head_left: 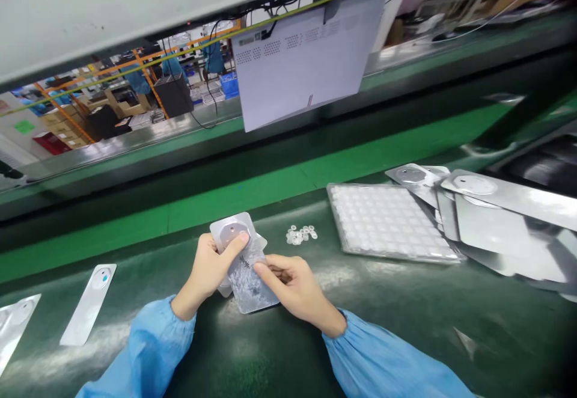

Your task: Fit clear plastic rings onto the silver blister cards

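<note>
A silver foil pouch [247, 287] with a round spout disc near its top is held just above the dark green belt [406, 314], low in the middle of the head view. My left hand [208, 272] grips its upper left part, thumb pressed on the disc. My right hand [295, 287] pinches the pouch's right edge with its fingers curled. Both arms wear blue sleeves.
A small heap of clear rings [301, 234] lies right of the pouch. Beyond it sits a white compartment tray [390, 220], then a pile of foil pouches [496, 223]. Two finished pouches [88, 305] lie flat at the left. A white sheet [306, 55] hangs overhead.
</note>
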The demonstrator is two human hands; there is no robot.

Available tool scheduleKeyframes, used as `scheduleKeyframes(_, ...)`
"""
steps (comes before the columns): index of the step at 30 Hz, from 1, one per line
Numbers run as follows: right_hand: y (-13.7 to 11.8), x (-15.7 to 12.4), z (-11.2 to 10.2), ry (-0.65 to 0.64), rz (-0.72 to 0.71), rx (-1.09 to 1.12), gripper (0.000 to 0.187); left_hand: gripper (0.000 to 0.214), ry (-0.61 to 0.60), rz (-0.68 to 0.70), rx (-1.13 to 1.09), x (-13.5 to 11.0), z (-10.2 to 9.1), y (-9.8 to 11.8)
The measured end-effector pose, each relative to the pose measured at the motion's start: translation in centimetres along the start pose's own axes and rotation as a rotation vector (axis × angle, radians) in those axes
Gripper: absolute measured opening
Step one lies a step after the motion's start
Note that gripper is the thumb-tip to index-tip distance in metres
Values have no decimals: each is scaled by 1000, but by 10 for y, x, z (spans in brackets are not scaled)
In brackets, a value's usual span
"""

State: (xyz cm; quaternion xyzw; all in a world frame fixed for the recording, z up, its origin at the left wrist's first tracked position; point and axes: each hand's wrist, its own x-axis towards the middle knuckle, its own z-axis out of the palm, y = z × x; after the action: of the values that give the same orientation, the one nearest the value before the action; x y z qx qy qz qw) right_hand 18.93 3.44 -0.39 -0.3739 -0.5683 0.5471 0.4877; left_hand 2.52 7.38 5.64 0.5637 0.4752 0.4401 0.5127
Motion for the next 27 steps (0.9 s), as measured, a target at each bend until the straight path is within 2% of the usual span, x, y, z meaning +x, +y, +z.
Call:
scheduleKeyframes(8,-2,-6,0,-46,-29,-67,50,40,-6,-34,-10,-14,-8,-3)
scheduleKeyframes(21,-6,-5,-2,-117,-64,-124,48,36,31,11,4,-12,-5,-2)
scheduleKeyframes(27,-7,-7,-1,-105,-47,-100,49,38,20,-5,-14,-11,-6,-3)
